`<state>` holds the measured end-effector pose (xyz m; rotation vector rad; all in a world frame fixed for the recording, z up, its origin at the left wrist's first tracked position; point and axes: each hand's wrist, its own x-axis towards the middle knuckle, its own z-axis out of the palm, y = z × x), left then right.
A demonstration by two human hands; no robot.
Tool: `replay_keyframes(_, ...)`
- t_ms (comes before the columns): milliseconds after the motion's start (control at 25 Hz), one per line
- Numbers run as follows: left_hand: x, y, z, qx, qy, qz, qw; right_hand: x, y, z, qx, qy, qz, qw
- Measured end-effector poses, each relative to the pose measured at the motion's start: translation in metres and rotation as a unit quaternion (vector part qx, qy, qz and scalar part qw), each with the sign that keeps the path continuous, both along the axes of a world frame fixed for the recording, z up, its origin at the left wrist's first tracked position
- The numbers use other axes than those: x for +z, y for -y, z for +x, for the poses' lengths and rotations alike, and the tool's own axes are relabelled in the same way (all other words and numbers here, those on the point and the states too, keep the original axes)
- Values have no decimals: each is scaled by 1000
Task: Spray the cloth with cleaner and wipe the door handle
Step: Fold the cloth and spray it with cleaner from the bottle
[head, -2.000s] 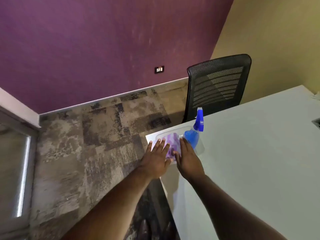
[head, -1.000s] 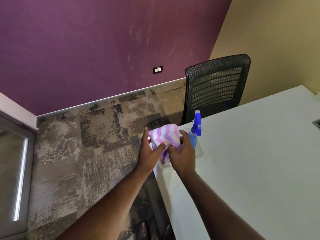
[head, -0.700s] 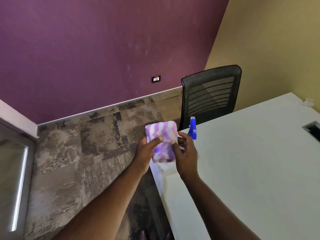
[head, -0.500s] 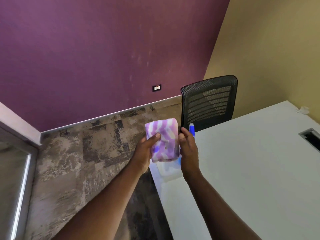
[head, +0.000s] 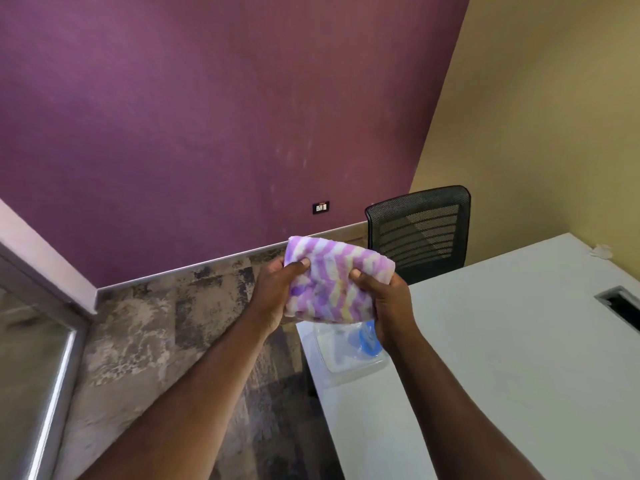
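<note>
A folded purple, white and yellow striped cloth [head: 332,282] is held up in the air above the table's near-left corner. My left hand [head: 277,292] grips its left edge, thumb on top. My right hand [head: 388,303] grips its right edge, thumb on the front. Below the cloth, a blue spray bottle [head: 367,339] stands in a clear plastic tray [head: 343,362]; only its lower blue part shows, the rest is hidden by the cloth and my right hand. No door handle is in view.
A white table [head: 502,358] fills the right side, with a cable slot [head: 620,304] at its right edge. A black mesh chair [head: 419,230] stands behind it. A glass panel with metal frame [head: 52,375] is at the left. Patterned carpet covers the floor.
Both hands lifted the cloth out of the tray and raised it. It has turned from narrow and upright to wider between the hands. The view tilted upward.
</note>
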<state>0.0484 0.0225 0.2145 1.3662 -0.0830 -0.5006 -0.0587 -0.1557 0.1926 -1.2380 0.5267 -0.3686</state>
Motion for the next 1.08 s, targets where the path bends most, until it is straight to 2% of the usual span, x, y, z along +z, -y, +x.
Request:
replay_keyframes(80, 1, 1, -2, 36, 50, 22, 998, 8, -4, -1, 19, 29, -42, 999)
replay_keyframes(120, 1, 4, -3, 76, 96, 57, 991, 10, -8, -1, 3, 36, -106, 994)
replay_keyframes(200, 3, 8, -10, 178, 176, 148, 957, 13, -19, 0, -67, 46, -276, 958)
replay_keyframes(240, 4, 9, -14, 200, 179, 164, 949, 14, -25, -1, -93, 58, -353, 929)
replay_keyframes(280, 6, 10, -17, 170, 142, 137, 966, 16, -29, -3, -99, 73, -419, 900)
replay_keyframes(320, 10, 12, -19, 101, 71, 70, 990, 18, -32, -4, -88, 92, -480, 868)
replay_keyframes(360, 14, 13, -20, 25, 6, 1, 1000, 17, -32, -5, -68, 111, -537, 833)
replay_keyframes(440, 20, 15, -18, -61, -46, -86, 993, 16, -34, -7, -30, 124, -620, 774)
replay_keyframes(520, 19, 21, -16, -57, -62, -79, 993, 9, -39, -14, 12, 112, -657, 746)
replay_keyframes(600, 16, 24, -15, -17, -94, -55, 994, -2, -42, -25, 55, 132, -646, 750)
replay_keyframes(640, 15, 23, -15, -7, -112, -51, 992, -9, -42, -32, 65, 150, -624, 764)
replay_keyframes(680, 13, 21, -14, -2, -127, -55, 990, -16, -40, -37, 57, 163, -594, 786)
replay_keyframes(760, 9, 16, -10, 13, -139, -60, 988, -29, -30, -42, -25, 144, -517, 844)
replay_keyframes(840, 3, 13, -6, 18, -141, -69, 987, -45, -13, -44, -156, 69, -433, 885)
replay_keyframes(920, 1, 10, -4, 16, -137, -82, 987, -65, 6, -42, -225, -11, -382, 896)
replay_keyframes(1080, -6, 9, 3, 29, -130, -96, 986, -102, 32, -29, -131, -145, -300, 934)
